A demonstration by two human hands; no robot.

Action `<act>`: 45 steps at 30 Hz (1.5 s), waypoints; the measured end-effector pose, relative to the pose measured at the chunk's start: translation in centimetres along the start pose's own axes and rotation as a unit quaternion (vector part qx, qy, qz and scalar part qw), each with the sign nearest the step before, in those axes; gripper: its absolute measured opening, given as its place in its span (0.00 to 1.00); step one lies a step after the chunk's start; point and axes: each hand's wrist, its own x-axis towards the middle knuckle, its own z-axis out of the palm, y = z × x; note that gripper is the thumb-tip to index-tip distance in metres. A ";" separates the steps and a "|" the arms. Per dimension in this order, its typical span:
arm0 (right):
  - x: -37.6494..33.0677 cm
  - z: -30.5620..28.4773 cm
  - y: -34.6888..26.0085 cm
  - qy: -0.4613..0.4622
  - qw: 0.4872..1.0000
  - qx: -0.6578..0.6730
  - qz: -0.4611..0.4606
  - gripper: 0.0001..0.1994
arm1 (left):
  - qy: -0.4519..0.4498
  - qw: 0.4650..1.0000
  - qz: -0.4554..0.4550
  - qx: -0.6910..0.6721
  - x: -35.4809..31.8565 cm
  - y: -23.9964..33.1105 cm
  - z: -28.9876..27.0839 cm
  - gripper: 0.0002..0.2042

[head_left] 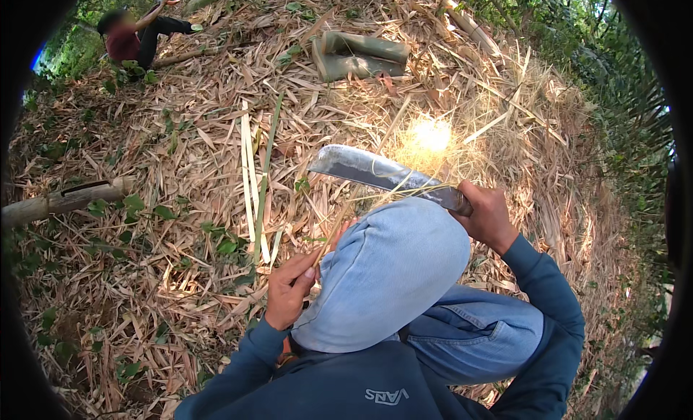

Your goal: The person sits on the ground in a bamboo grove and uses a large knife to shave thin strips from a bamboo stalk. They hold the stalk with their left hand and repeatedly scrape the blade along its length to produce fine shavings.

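Note:
My right hand [491,212] is wrapped around the handle of a machete [379,172]. Its broad, dark blade with a pale, worn upper edge points left, just beyond my raised knee [390,268] in light blue jeans. Thin curly bamboo shavings hang over the blade near the handle. Left of the knee, my left hand [290,284] pinches a thin bamboo strip [333,236] between thumb and fingers. The strip slants up toward the blade; where its far end lies among the shavings I cannot make out.
Pale bamboo strips [249,182] and a green one [269,167] lie left of the blade. Fine shavings [498,131] heap up at right. Olive rubber boots [361,57] lie ahead, a bamboo pole [68,201] at left. Another person [130,46] sits far left. Dry leaves cover the ground.

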 end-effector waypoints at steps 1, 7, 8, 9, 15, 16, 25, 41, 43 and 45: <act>0.0 0.2 0.0 -0.004 1.000 0.009 0.006 0.14 | 0.001 1.000 -0.008 0.002 -1.3 -0.5 -0.6 0.16; 0.2 0.2 -0.9 -0.010 1.000 0.025 0.008 0.15 | 0.048 0.996 -0.050 -0.061 1.3 1.0 0.8 0.16; 0.5 0.2 -1.2 -0.006 1.000 0.026 0.003 0.16 | 0.050 0.996 -0.031 -0.067 3.0 2.6 1.7 0.16; 0.8 0.0 -1.3 -0.003 1.000 0.021 -0.003 0.16 | 0.048 0.996 -0.011 -0.079 4.9 3.8 2.6 0.15; 1.1 -0.2 -1.0 -0.003 1.000 -0.007 -0.023 0.15 | -0.001 0.994 0.044 -0.102 11.6 6.8 6.3 0.08; 1.0 -0.2 -0.8 0.000 1.000 -0.011 -0.026 0.15 | -0.008 0.995 -0.004 -0.102 11.3 6.6 6.1 0.10; 0.0 0.1 0.0 0.004 1.000 0.030 -0.006 0.16 | 0.001 0.993 0.002 -0.118 2.3 1.7 1.8 0.16; 1.1 -0.8 -1.0 -0.007 0.999 0.027 -0.017 0.16 | -0.034 0.993 0.011 -0.115 8.4 6.3 4.8 0.16; 0.9 -0.8 -1.1 -0.018 1.000 0.014 -0.011 0.16 | -0.063 0.992 0.027 -0.108 10.6 7.1 5.7 0.15; 0.9 -0.8 -0.9 -0.010 1.000 0.001 -0.022 0.17 | -0.093 0.992 0.018 -0.082 11.6 7.2 6.0 0.13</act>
